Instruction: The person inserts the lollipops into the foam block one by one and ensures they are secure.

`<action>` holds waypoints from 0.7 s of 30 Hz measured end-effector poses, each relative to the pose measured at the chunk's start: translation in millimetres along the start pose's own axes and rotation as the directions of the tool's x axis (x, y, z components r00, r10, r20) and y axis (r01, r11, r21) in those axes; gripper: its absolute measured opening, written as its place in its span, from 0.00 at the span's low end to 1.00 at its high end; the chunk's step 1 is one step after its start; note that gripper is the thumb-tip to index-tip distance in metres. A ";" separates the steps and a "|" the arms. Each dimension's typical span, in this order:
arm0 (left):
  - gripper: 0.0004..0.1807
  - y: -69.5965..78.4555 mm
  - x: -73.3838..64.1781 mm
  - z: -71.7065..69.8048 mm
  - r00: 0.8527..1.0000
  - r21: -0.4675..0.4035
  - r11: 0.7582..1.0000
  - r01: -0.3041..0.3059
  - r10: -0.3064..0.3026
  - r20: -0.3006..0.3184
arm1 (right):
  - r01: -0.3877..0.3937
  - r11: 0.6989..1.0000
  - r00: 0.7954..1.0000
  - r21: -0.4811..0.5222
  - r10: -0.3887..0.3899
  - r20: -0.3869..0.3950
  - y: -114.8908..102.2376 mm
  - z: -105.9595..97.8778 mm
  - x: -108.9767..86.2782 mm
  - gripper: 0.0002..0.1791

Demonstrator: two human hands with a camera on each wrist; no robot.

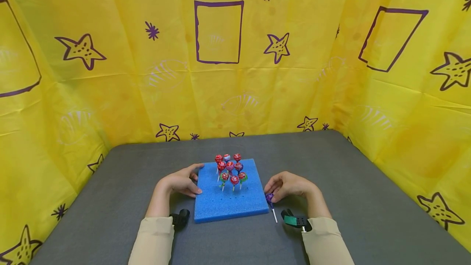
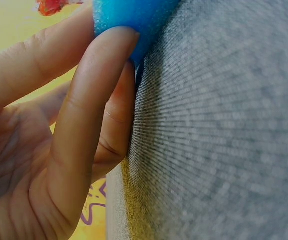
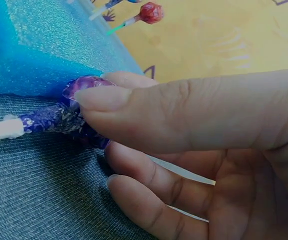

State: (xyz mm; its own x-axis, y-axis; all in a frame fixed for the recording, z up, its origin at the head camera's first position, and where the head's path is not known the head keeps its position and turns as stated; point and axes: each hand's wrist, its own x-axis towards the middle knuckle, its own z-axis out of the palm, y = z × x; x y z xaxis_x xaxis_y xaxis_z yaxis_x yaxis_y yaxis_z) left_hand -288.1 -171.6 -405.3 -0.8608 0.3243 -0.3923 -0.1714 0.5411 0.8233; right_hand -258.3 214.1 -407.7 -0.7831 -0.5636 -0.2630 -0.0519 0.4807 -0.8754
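Note:
A blue foam board [image 1: 209, 212] lies on the table with several wrapped lollipops [image 1: 234, 180] standing in it on their sticks. My left hand [image 1: 182, 182] is at the board's left side, and its fingertips touch the foam [image 2: 129, 15] in the left wrist view. At the right side of the board, my right hand [image 1: 288, 185] pinches a purple-wrapped lollipop [image 3: 91, 90] by its head, between thumb and fingers. Its white stick [image 1: 274, 216] points toward the front of the table. In the right wrist view the lollipop's head is close against the board's edge, partly hidden by my thumb.
Small holes [image 1: 235, 198] dot the front part of the foam. The grey table [image 1: 301, 154] extends around the board, with a yellow patterned cloth [image 1: 176, 93] behind it and at both sides. Black wrist mounts [image 1: 180, 219] sit low beside both forearms.

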 end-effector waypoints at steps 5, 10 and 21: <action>0.52 0.4 0.1 -0.3 1.000 0.003 1.000 0.007 -0.007 -0.005 | -0.009 1.000 1.000 -0.014 0.009 -0.009 -1.2 0.9 1.3 0.15; 0.52 1.2 0.0 -0.4 1.000 -0.003 1.000 0.002 -0.002 0.000 | -0.008 1.000 1.000 -0.019 0.008 -0.019 -0.6 0.5 1.4 0.14; 0.52 1.2 -1.1 0.3 1.000 -0.010 1.000 -0.015 0.015 0.016 | 0.003 1.000 1.000 -0.005 -0.003 -0.013 0.8 -1.0 -0.9 0.14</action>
State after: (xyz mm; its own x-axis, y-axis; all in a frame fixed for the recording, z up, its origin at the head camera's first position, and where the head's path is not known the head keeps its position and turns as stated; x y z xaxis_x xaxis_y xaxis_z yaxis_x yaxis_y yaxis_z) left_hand -287.1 -171.2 -404.0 -0.8553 0.3452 -0.3864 -0.1632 0.5283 0.8332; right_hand -258.2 215.7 -407.8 -0.7912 -0.5558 -0.2551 -0.0571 0.4825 -0.8740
